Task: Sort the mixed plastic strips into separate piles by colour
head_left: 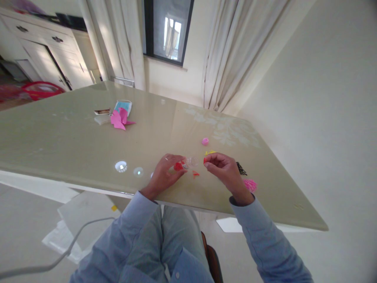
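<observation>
My left hand is closed around a small clear plastic container lying on its side, its round mouth toward the right. Something red shows inside it, between thumb and fingers. My right hand pinches a tiny red piece between thumb and fingertips, just right of the container's mouth; its kind is too small to make out. Below the gap between the hands lies a small orange-red piece. Behind the right fingers are yellow bits, partly hidden, and a pink ring-shaped piece.
Right of my right hand lie a black bundle and a pink bundle of thin strands. Far left on the glossy table are a pink folded-paper shape and a blue face mask. A wall stands at the right.
</observation>
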A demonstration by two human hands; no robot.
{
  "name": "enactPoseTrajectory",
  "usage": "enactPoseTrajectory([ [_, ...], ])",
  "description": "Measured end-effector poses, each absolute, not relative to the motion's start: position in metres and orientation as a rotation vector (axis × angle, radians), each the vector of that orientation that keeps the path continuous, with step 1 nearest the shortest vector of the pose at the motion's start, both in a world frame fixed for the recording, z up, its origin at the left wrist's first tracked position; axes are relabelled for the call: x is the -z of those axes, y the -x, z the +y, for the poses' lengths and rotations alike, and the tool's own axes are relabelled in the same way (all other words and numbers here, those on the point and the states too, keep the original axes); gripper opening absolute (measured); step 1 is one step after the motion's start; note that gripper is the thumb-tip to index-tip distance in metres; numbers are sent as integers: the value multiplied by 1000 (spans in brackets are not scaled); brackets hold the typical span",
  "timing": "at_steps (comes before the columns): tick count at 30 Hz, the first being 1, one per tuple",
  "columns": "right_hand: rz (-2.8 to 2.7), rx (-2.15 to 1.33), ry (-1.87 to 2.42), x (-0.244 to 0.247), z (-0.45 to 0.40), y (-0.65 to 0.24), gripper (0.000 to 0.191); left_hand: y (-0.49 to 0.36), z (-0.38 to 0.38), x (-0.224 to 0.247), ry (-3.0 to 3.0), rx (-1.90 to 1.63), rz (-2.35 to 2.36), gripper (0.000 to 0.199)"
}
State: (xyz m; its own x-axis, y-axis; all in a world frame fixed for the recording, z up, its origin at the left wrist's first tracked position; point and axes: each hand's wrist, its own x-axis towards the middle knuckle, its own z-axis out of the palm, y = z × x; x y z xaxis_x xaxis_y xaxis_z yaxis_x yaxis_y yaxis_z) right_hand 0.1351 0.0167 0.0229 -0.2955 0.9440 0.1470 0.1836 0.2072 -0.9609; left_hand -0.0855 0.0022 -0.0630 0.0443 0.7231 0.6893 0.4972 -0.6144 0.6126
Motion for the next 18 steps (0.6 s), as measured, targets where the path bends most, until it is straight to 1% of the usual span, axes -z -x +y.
enactPoseTrajectory([
  [5, -2055, -536, 1083, -28, 13, -131, 10, 85, 4, 62, -2118, -1546, 1280, 29],
  [8, -2234, -294, 1051, -33, 12, -128, 12, 85, 4, 62, -2138, -1532, 1287, 29],
  [18, -2494, -118, 1011, -43, 18, -129, 20, 86, 4, 66, -2178, -1555, 1286, 31],
])
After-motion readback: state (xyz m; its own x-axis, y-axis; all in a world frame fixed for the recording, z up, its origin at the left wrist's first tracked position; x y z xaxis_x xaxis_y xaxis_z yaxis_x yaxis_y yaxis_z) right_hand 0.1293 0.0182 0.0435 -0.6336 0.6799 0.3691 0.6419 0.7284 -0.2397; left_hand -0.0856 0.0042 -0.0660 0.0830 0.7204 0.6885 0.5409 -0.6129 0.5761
